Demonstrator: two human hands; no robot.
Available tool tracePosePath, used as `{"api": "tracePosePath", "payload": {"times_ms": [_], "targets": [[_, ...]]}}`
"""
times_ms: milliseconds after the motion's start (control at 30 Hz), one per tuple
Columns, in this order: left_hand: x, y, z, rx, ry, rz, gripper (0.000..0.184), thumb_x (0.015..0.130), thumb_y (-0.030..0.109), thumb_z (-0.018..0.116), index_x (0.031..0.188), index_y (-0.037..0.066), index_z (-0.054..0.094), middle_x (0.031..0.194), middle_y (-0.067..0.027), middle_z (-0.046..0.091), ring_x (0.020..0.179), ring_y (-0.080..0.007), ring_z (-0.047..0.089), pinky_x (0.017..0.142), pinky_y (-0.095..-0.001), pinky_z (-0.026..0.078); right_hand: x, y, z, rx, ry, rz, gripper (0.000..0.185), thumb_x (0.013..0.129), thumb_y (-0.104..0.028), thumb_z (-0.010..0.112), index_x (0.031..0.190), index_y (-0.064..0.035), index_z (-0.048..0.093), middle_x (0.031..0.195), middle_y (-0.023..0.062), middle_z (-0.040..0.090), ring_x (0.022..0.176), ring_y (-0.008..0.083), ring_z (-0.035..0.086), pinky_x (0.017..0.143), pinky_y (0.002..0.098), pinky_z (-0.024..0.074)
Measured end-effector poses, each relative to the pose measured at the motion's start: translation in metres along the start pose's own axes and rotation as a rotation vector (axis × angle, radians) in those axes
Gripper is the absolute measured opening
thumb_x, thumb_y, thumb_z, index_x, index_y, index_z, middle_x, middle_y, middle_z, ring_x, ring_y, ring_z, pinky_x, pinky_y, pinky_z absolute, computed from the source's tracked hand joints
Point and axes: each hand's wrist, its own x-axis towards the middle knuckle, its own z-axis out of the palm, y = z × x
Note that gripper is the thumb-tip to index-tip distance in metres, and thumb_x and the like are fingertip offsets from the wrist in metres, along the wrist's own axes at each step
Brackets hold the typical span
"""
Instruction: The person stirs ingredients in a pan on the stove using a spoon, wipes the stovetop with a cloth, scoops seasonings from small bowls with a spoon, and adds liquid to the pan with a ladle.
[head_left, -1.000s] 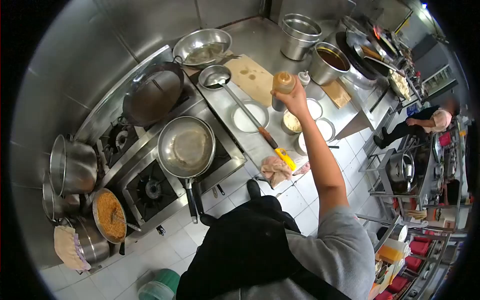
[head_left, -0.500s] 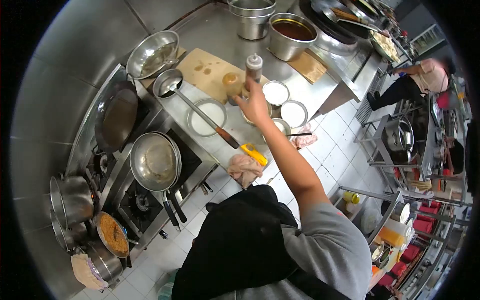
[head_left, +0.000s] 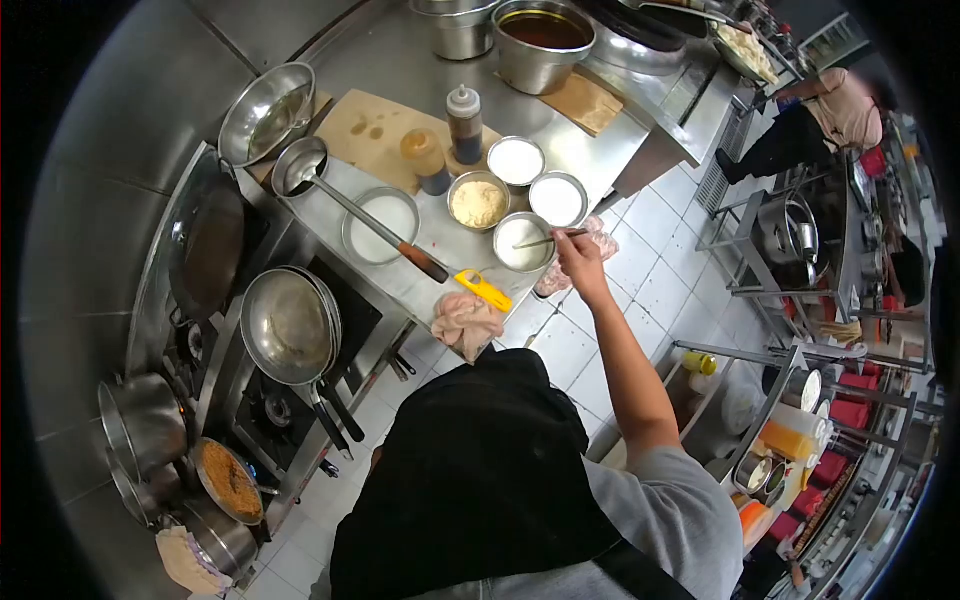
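Right hand (head_left: 580, 262) grips a utensil (head_left: 541, 242) at the steel counter (head_left: 438, 247), white floor tiles (head_left: 572, 346) beyond its edge

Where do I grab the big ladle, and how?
Probably by its wooden grip, reaching down from the pink cloth side. The ladle slants across the round dish, with that end nearest you and its bowl farther off.

My one view looks from my head, forward and steeply down, past my black cloth apron (head_left: 460, 470) at the bottom. The silvery steel counter (head_left: 436, 212) lies near, with a small round steel bowl of white contents (head_left: 523, 243) just right of centre. Far right, where the wide lens bends and blurs, I think I see steel shelving (head_left: 893, 362).
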Motion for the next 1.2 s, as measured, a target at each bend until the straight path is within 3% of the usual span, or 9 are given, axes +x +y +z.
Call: {"api": "tracePosePath", "payload": {"times_ms": [67,100,167,200,367,500,767,867,1200], "targets": [[0.001,0.001,-0.005,0.006,0.002,0.004,0.027,0.082,0.032,0.064,0.088,0.006,0.069,0.088,-0.0172,0.068,0.081,-0.0305,0.066,0.069,-0.0381,0.052,0.003,-0.002,0.017,-0.353,-0.105,-0.42,0.022,0.091,-0.02,0.061,0.102,-0.001,0.064,0.071,0.0047,0.056,0.061,0.0162,0.055,0.056,0.0295,0.0448],[0.002,0.004,-0.006,0.007,0.002,0.004,0.027,0.082,0.032,0.064,0.088,0.006,0.069,0.088,-0.0172,0.068,0.081,-0.0306,0.066,0.069,-0.0381,0.052,-0.007,-0.013,0.022,-0.352,-0.106,-0.42,0.022,0.091,-0.02,0.061,0.102,-0.001,0.064,0.071,0.0047,0.056,0.061,0.0162,0.055,0.056,0.0295,0.0448],[0.003,0.006,-0.005,0.009,0.002,0.006,0.027,0.082,0.032,0.064,0.088,0.006,0.069,0.089,-0.0173,0.068,0.081,-0.0306,0.066,0.07,-0.0381,0.052,-0.041,-0.056,0.028,-0.8,-0.239,-0.673,0.017,0.091,-0.016,0.059,0.098,-0.0025,0.065,0.079,0.0099,0.06,0.07,0.0276,0.06,0.064,0.0353,0.048],[0.002,0.005,-0.004,0.006,0.003,0.005,0.027,0.082,0.032,0.064,0.088,0.006,0.069,0.089,-0.0173,0.068,0.081,-0.0307,0.066,0.07,-0.0381,0.052,-0.052,-0.066,0.028,-0.757,-0.25,-0.7,0.012,0.089,-0.011,0.059,0.097,-0.0042,0.065,0.084,0.0118,0.06,0.073,0.0326,0.06,0.064,0.0373,0.0483],[0.006,0.005,-0.003,0.016,-0.004,0.008,0.027,0.082,0.031,0.064,0.089,0.006,0.068,0.089,-0.0174,0.068,0.082,-0.0308,0.066,0.07,-0.0381,0.052,-0.081,-0.067,0.015,-0.768,-0.158,-0.668,0.01,0.088,-0.006,0.06,0.097,-0.0033,0.065,0.082,0.0115,0.06,0.07,0.0274,0.06,0.062,0.034,0.0478],[0.008,0.004,-0.006,0.031,-0.008,0.008,0.027,0.082,0.031,0.064,0.09,0.006,0.068,0.089,-0.0176,0.068,0.082,-0.031,0.066,0.071,-0.0381,0.052,-0.071,-0.068,0.002,-0.377,0.173,-0.522,0.016,0.095,-0.01,0.054,0.098,0.002,0.064,0.079,0.0089,0.063,0.062,0.0128,0.058,0.06,0.0259,0.0482],[0.015,0.009,-0.017,0.075,-0.025,0.018,0.027,0.082,0.03,0.064,0.091,0.005,0.068,0.09,-0.0178,0.068,0.083,-0.0312,0.066,0.071,-0.0381,0.052,-0.015,-0.051,-0.029,-0.272,0.342,-0.56,0.023,0.097,-0.016,0.051,0.1,0.0033,0.064,0.074,0.0085,0.063,0.063,0.0129,0.059,0.057,0.0257,0.0484],[0.015,0.01,-0.019,0.084,-0.029,0.017,0.027,0.082,0.03,0.064,0.091,0.005,0.068,0.09,-0.0179,0.068,0.084,-0.0313,0.066,0.072,-0.0381,0.052,-0.021,-0.057,-0.025,-0.294,0.335,-0.48,0.023,0.097,-0.016,0.052,0.1,0.0035,0.064,0.075,0.0088,0.063,0.063,0.013,0.059,0.058,0.0254,0.0488],[0.013,0.01,-0.022,0.098,-0.03,0.012,0.027,0.082,0.03,0.065,0.093,0.005,0.068,0.091,-0.0182,0.068,0.085,-0.0316,0.066,0.073,-0.038,0.052,-0.013,-0.025,-0.017,-0.369,0.267,-0.509,0.021,0.096,-0.016,0.054,0.098,0.0018,0.065,0.077,0.0102,0.064,0.065,0.0149,0.061,0.061,0.0271,0.0491]]}}
